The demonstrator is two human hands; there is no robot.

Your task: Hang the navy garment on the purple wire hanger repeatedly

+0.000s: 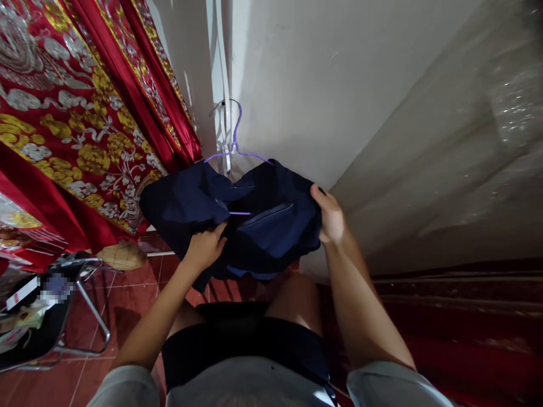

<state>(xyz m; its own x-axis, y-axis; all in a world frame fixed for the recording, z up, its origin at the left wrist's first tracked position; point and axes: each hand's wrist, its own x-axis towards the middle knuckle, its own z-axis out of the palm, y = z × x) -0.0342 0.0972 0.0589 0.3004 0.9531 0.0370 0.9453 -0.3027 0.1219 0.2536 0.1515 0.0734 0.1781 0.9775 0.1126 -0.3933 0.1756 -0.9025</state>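
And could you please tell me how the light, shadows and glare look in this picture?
Head view: the dark garment loses detail in its blackest folds; bright light catches the right hand; small glints speckle the grey sheeting; a patch over the chair is pixelated.

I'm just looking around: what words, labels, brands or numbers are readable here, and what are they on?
No text can be read.
Flat white-and-red item on the black metal-legged chair: any print is too small and blurred.
Dark navy cloth garment on the purple hanger: no lettering visible.
Red cloth with gold and silver decoration: patterns, no legible words.
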